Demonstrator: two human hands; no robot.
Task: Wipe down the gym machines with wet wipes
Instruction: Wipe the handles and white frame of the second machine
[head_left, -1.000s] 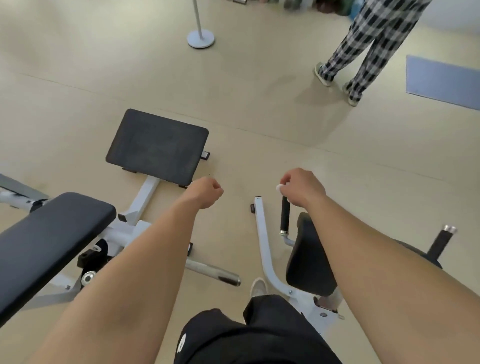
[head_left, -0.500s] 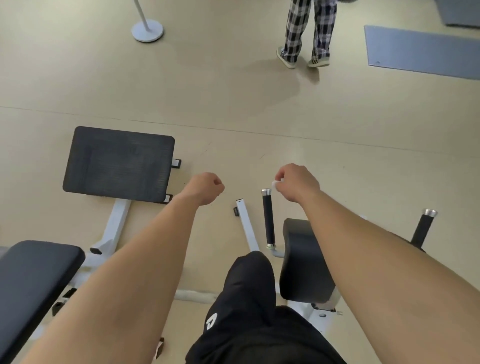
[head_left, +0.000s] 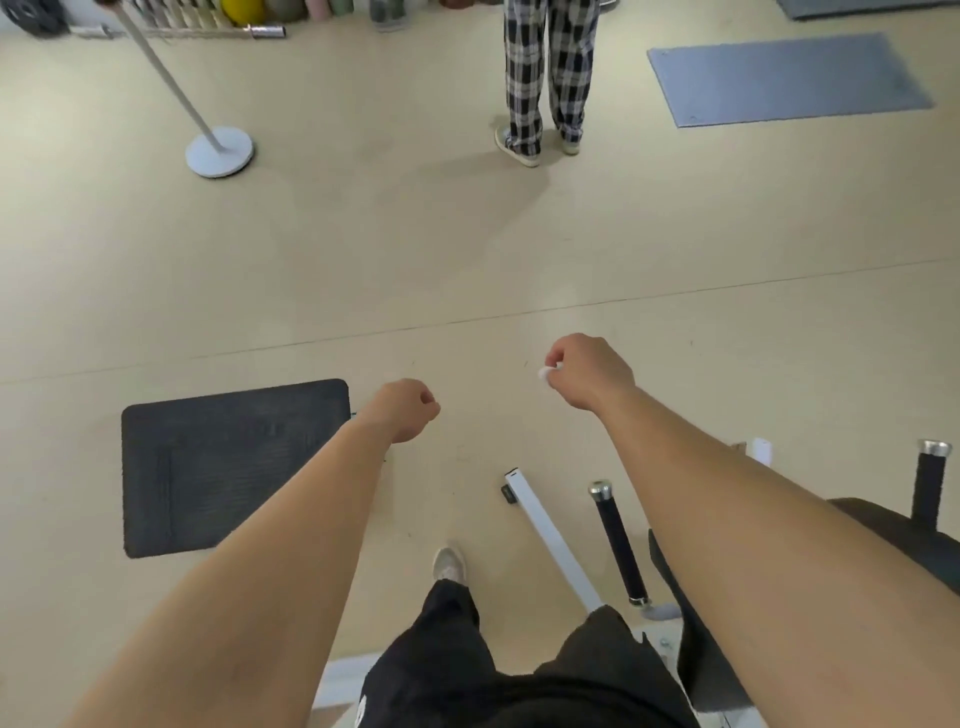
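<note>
My right hand (head_left: 589, 371) is curled into a fist over bare floor and grips a small balled-up white wet wipe (head_left: 545, 372), of which only a bit shows by the thumb. My left hand (head_left: 408, 410) is a loose fist holding nothing, just right of a black rectangular machine pad (head_left: 228, 467). Below my right arm stands a gym machine with a white frame bar (head_left: 550, 540), a black handle (head_left: 618, 545) with a chrome cap, a second black handle (head_left: 930, 488) and a black seat pad (head_left: 919, 545).
A person in checked trousers (head_left: 548, 78) stands ahead on the beige floor. A white pole stand (head_left: 219, 150) is at the far left, a grey mat (head_left: 784, 78) at the far right. Rolled mats and a barbell (head_left: 208, 31) lie along the back wall. My own legs and shoe (head_left: 449, 564) are below.
I have stepped forward and the view has lifted: the pad and machine handles slid down and back, the padded bench at left has left view, and my right hand is off the black handle.
</note>
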